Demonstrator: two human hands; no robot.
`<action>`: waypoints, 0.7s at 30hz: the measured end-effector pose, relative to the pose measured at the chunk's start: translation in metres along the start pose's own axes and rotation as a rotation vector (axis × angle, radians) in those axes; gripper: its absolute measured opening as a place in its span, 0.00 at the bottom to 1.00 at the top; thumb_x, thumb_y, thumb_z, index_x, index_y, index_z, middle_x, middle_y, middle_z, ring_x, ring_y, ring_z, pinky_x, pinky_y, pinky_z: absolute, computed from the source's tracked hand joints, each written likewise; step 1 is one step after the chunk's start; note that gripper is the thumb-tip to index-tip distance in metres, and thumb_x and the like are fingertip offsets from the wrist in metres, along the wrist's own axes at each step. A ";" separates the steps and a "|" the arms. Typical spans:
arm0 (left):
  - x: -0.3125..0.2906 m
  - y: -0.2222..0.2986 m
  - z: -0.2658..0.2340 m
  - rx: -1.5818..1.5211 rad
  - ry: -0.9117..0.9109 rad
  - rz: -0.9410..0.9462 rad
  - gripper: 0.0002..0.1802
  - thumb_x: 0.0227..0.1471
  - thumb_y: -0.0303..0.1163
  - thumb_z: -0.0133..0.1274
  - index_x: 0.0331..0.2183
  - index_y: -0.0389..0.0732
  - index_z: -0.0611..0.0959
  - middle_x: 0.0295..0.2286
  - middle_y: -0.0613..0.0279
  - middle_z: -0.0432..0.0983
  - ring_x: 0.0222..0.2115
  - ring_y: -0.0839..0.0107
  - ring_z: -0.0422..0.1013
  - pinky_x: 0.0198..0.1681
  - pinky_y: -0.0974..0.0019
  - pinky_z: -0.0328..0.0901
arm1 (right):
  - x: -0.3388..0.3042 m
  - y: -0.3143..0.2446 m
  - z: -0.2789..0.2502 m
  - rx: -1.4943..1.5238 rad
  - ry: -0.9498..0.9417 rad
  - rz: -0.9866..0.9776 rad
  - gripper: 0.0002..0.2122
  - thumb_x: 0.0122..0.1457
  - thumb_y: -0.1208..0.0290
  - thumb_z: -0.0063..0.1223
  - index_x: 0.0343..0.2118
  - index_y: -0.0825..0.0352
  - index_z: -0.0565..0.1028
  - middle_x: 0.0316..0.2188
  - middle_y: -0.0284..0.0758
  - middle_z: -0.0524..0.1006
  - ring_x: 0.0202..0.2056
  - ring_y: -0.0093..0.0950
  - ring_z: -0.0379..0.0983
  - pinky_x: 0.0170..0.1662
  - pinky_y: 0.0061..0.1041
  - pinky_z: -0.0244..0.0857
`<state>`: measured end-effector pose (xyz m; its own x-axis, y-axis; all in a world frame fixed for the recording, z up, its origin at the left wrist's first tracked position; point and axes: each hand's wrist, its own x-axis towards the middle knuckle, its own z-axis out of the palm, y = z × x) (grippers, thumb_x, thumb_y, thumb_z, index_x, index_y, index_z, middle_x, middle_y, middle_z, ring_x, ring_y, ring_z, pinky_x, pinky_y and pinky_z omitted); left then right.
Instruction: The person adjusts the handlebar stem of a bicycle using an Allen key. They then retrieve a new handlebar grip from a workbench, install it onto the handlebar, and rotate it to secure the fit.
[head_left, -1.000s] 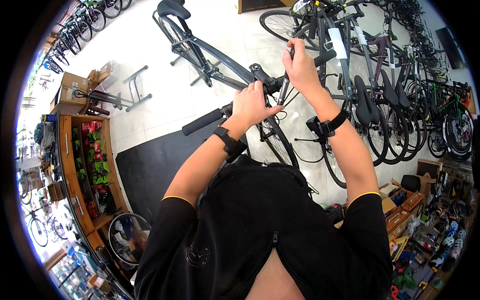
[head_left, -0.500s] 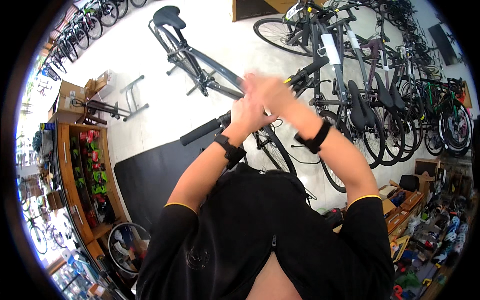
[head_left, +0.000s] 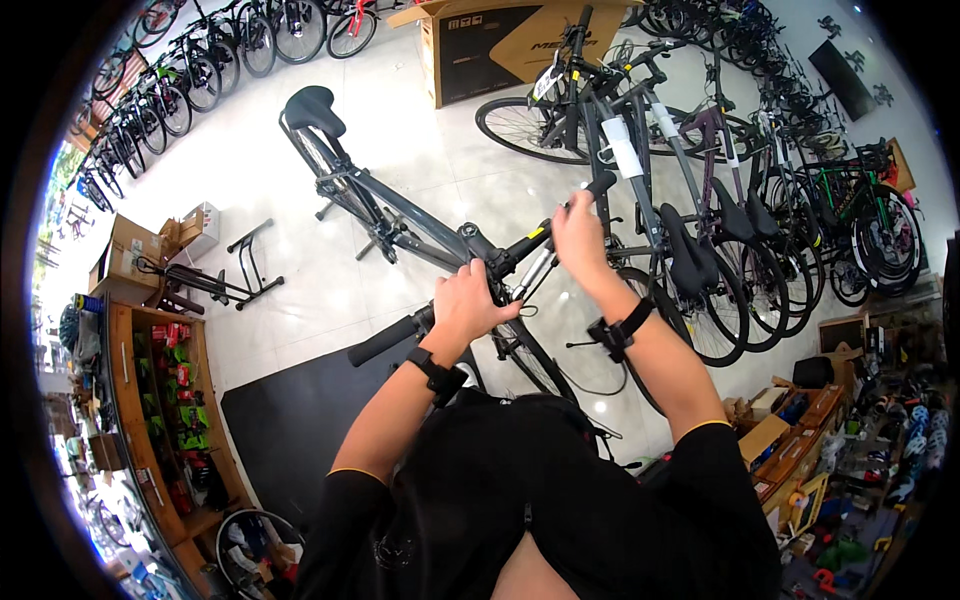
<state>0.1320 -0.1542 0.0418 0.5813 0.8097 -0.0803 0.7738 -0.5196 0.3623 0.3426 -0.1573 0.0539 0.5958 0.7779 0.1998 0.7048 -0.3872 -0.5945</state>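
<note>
A dark grey bicycle stands before me with its handlebar turned towards my body. My left hand is closed over the handlebar beside the stem; its thumb reaches the lower end of a slim silver rod-shaped tool. That tool slants alongside the bar up to my right hand, whose fingers are curled around its upper end, close to the right grip. My palm hides that end. Under my hands sits the front wheel, with a loose black cable beside it.
Several parked bicycles crowd the right side. A large cardboard box stands at the back. On the left are a wooden cabinet, a black mat and a metal stand. A cluttered wooden workbench is at lower right.
My right hand has moved away from my left, out towards the right grip. The silver tool and the stem now show between them. The view has shifted, revealing more of the back.
</note>
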 end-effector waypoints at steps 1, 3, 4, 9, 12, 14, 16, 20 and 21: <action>-0.002 0.000 0.003 0.002 -0.004 -0.019 0.42 0.35 0.66 0.61 0.37 0.35 0.74 0.32 0.52 0.78 0.33 0.56 0.75 0.40 0.56 0.65 | -0.011 -0.025 -0.005 0.127 0.017 -0.134 0.13 0.61 0.68 0.47 0.45 0.68 0.65 0.21 0.50 0.77 0.26 0.53 0.75 0.30 0.49 0.68; -0.001 0.001 0.003 0.024 -0.009 -0.036 0.43 0.36 0.67 0.61 0.38 0.36 0.74 0.33 0.52 0.78 0.34 0.57 0.75 0.40 0.56 0.65 | -0.036 -0.062 -0.003 -0.077 -0.038 -0.723 0.16 0.54 0.70 0.54 0.44 0.69 0.68 0.24 0.45 0.76 0.23 0.46 0.76 0.26 0.41 0.69; 0.001 -0.007 0.010 0.012 -0.094 0.007 0.43 0.36 0.68 0.60 0.40 0.37 0.74 0.35 0.51 0.77 0.36 0.57 0.75 0.40 0.56 0.65 | -0.054 -0.089 0.002 -0.104 -0.257 -0.806 0.18 0.52 0.67 0.53 0.44 0.69 0.68 0.28 0.41 0.77 0.22 0.46 0.76 0.27 0.43 0.69; -0.002 -0.007 0.015 -0.038 0.220 0.180 0.43 0.38 0.65 0.62 0.45 0.39 0.75 0.32 0.54 0.76 0.33 0.55 0.75 0.41 0.55 0.68 | -0.096 -0.106 0.015 -0.244 -0.390 -1.180 0.14 0.52 0.65 0.51 0.44 0.54 0.71 0.26 0.34 0.75 0.24 0.41 0.76 0.26 0.42 0.68; 0.000 -0.004 0.009 0.003 0.010 -0.009 0.42 0.37 0.61 0.63 0.45 0.37 0.75 0.35 0.48 0.78 0.34 0.52 0.76 0.41 0.52 0.68 | -0.035 -0.066 0.021 0.001 -0.126 -0.948 0.14 0.56 0.66 0.50 0.46 0.61 0.70 0.29 0.42 0.77 0.23 0.44 0.76 0.25 0.40 0.71; -0.001 0.000 0.000 -0.025 0.015 -0.019 0.41 0.37 0.61 0.63 0.39 0.33 0.74 0.32 0.45 0.78 0.34 0.51 0.76 0.40 0.52 0.68 | -0.002 -0.044 -0.006 0.139 -0.125 -0.209 0.11 0.61 0.68 0.46 0.42 0.68 0.65 0.26 0.49 0.77 0.27 0.49 0.76 0.27 0.45 0.70; 0.004 0.005 0.000 -0.032 0.043 0.016 0.40 0.37 0.62 0.63 0.35 0.33 0.73 0.30 0.46 0.78 0.32 0.51 0.76 0.39 0.52 0.68 | 0.009 -0.005 -0.006 0.084 0.000 -0.039 0.11 0.61 0.70 0.45 0.43 0.68 0.62 0.19 0.51 0.76 0.25 0.52 0.76 0.29 0.49 0.69; 0.009 0.002 0.004 -0.062 0.021 -0.015 0.43 0.37 0.62 0.63 0.39 0.31 0.73 0.31 0.46 0.78 0.34 0.47 0.76 0.41 0.51 0.69 | -0.022 -0.083 -0.010 -0.213 -0.216 -0.426 0.15 0.57 0.69 0.46 0.47 0.66 0.65 0.28 0.47 0.78 0.27 0.46 0.78 0.28 0.42 0.72; 0.016 -0.027 0.060 -0.385 0.241 0.116 0.43 0.37 0.62 0.64 0.39 0.32 0.73 0.31 0.46 0.77 0.34 0.47 0.76 0.39 0.52 0.69 | -0.038 -0.121 -0.013 -0.321 -0.430 -0.652 0.20 0.54 0.72 0.49 0.51 0.72 0.67 0.26 0.45 0.78 0.30 0.44 0.79 0.32 0.42 0.73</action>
<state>0.1350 -0.1434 -0.0247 0.5483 0.8160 0.1831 0.5306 -0.5087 0.6780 0.2392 -0.1466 0.1287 -0.1211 0.9899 0.0742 0.9706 0.1338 -0.2000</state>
